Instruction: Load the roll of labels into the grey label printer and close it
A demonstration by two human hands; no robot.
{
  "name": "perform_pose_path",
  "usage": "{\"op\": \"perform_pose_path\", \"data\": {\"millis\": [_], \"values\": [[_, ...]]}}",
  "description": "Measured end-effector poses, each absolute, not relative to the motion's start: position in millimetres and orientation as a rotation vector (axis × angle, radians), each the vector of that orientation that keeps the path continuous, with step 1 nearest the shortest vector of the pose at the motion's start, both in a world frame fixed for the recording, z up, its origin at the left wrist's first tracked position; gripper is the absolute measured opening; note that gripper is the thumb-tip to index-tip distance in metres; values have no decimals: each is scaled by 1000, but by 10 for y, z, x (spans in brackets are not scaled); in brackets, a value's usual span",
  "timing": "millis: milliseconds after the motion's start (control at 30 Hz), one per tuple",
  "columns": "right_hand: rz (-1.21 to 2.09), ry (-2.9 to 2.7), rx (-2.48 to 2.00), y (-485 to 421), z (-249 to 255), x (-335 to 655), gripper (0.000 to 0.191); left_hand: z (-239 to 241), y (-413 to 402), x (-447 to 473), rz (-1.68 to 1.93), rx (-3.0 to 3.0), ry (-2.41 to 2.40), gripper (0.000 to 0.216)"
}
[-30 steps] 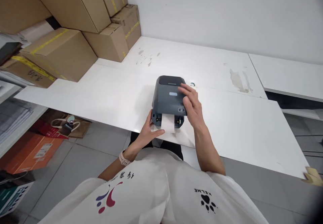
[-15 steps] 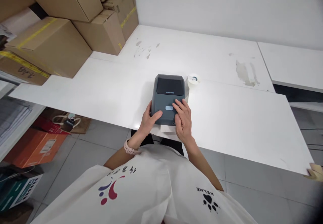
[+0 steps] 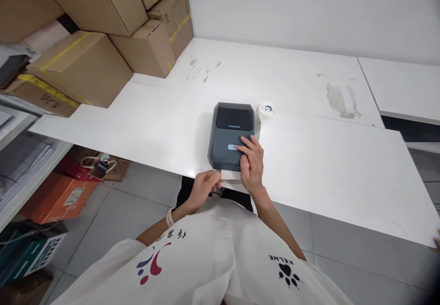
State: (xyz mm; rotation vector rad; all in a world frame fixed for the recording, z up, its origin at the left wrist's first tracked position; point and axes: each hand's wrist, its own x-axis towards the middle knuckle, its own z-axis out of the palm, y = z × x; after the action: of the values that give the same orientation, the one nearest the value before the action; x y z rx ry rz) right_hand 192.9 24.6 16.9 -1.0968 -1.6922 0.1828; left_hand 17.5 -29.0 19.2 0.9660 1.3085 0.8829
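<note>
A dark grey label printer (image 3: 225,136) stands on the white table near its front edge. White label paper (image 3: 231,175) sticks out from under its front end. My left hand (image 3: 205,186) is closed in a pinch at the left corner of that paper. Resting on the printer's right front part, my right hand (image 3: 252,163) grips its corner, with fingers over the top by the light button (image 3: 233,147). Behind the printer's right side, a white label roll (image 3: 265,110) stands on the table, and its strip runs down beside the printer.
Cardboard boxes (image 3: 103,66) are stacked at the table's back left. The white table (image 3: 326,167) extends to the right, with worn patches in its surface. Below on the left, an orange box (image 3: 57,199) and a paper bag (image 3: 118,167) stand on the floor.
My left hand has left the printer's left side and come down to the paper at its front, closing there. My right hand stays on the printer. The view has shifted slightly.
</note>
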Motion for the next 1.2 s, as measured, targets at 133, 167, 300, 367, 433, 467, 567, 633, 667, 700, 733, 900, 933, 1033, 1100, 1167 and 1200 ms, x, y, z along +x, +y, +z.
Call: {"op": "perform_pose_path", "data": {"millis": [133,167,300,367,433,467,567,633,667,700,733,900,933,1033,1100,1167,1200], "values": [[214,-1704,-1141,235,163,1933,36,259,-161,280,651,670,1086,43],[220,-1711,-1151,232,162,1940,37,273,-135,292,657,655,1083,40],[151,-1815,-1201,218,198,1998,36,284,-130,258,678,759,1084,37],[29,-1892,-1250,213,245,2031,30,266,-154,196,652,844,1087,40],[-74,-1947,-1296,216,301,2052,26,244,-165,113,697,911,1169,46],[-95,-1970,-1307,223,328,2056,25,235,-162,69,772,941,1246,50],[-66,-2008,-1311,243,370,2054,21,237,-119,-38,1138,1028,1500,52],[6,-2001,-1331,232,356,2047,23,266,-78,-59,1287,1108,1557,39],[55,-1979,-1348,212,337,2045,26,286,-62,-52,1296,1150,1549,36],[109,-1941,-1366,183,314,2043,31,306,-49,-36,1269,1191,1522,40],[166,-1894,-1378,146,290,2043,37,327,-41,-13,1228,1224,1485,46],[399,-1669,-1302,26,286,2067,60,459,38,67,1223,1270,1306,58],[424,-1644,-1279,57,329,2074,60,499,88,63,1254,1278,1279,59],[400,-1621,-1213,328,543,2079,62,616,327,34,1333,1296,1209,61],[302,-1641,-1171,647,732,2061,62,638,525,26,1359,1303,1227,58],[201,-1647,-1134,1033,926,2037,62,592,710,42,1298,1320,1308,57],[169,-1636,-1114,1236,1015,2030,62,548,788,59,1221,1337,1342,61]]}}
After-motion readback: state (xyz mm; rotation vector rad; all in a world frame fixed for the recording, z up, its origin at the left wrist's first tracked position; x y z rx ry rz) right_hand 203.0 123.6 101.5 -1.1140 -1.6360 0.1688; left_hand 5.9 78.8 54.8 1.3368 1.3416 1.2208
